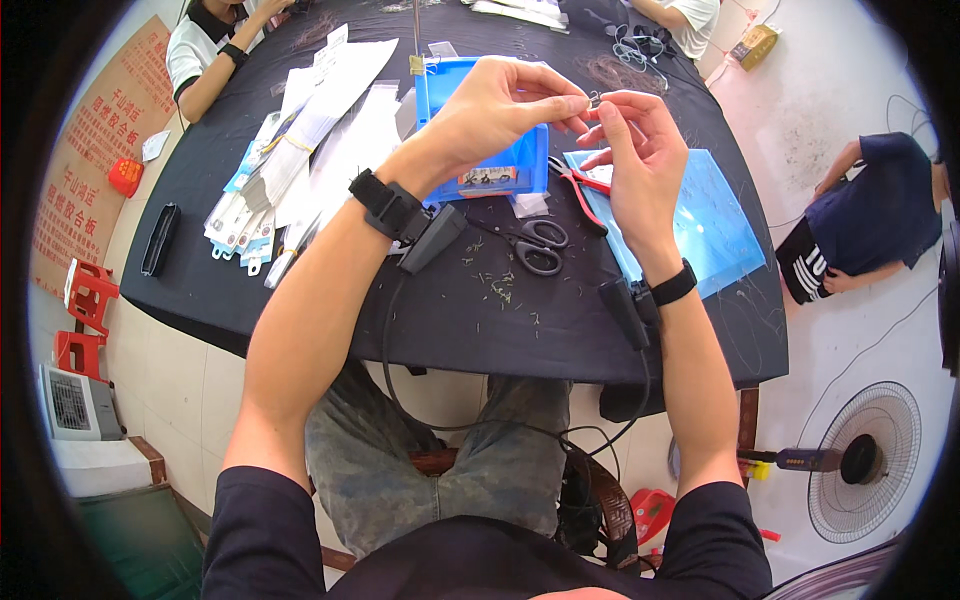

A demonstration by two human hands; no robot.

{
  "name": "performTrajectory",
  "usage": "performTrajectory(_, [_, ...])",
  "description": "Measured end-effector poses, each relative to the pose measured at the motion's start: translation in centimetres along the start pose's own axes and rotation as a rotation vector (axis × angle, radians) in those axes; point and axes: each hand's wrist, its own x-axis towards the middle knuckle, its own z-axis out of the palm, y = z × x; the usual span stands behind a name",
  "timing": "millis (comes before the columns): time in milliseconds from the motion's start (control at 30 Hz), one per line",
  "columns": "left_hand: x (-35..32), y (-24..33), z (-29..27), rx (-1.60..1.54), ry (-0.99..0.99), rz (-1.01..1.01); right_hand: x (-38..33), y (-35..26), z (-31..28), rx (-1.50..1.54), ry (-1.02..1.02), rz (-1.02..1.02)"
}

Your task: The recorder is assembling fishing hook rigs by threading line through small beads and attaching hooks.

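My left hand (510,103) and my right hand (642,150) meet above the far middle of the black-covered table. Each is closed in a pinch, thumb against fingers. A tiny, thin, dark wire-like piece (595,99) shows between the fingertips; its kind is too small to make out. Below my left hand stands a blue plastic bin (540,165), partly hidden by that hand and wrist. Red-handled pliers (590,205) lie under my right hand, on the edge of a glossy blue plastic sheet (715,215). Black-handled scissors (540,247) rest nearer to me.
White card strips and packets (285,165) are heaped at the left, near a black case (160,240). Small clippings (495,288) are scattered before me. Cables (640,45) and two people's arms show at the far side. A fan (862,460) stands right; another person (870,215) is beyond.
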Motion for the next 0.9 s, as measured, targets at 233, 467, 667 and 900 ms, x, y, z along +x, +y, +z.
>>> performTrajectory(233, [-0.2,0.3,0.4,0.004,0.056,-0.003,0.0,-0.4,0.1,0.055,0.011,-0.023])
performTrajectory(467, [-0.2,0.5,0.7,0.018,0.047,-0.022,0.0,-0.1,0.0,0.043,0.008,-0.014])
performTrajectory(667, [-0.1,0.3,0.9,0.067,0.063,-0.014,0.0,0.1,-0.1,0.031,0.0,0.002])
performTrajectory(900, [-0.2,0.2,1.3,0.084,0.109,0.026,0.1,0.4,-0.1,0.006,-0.05,0.01])
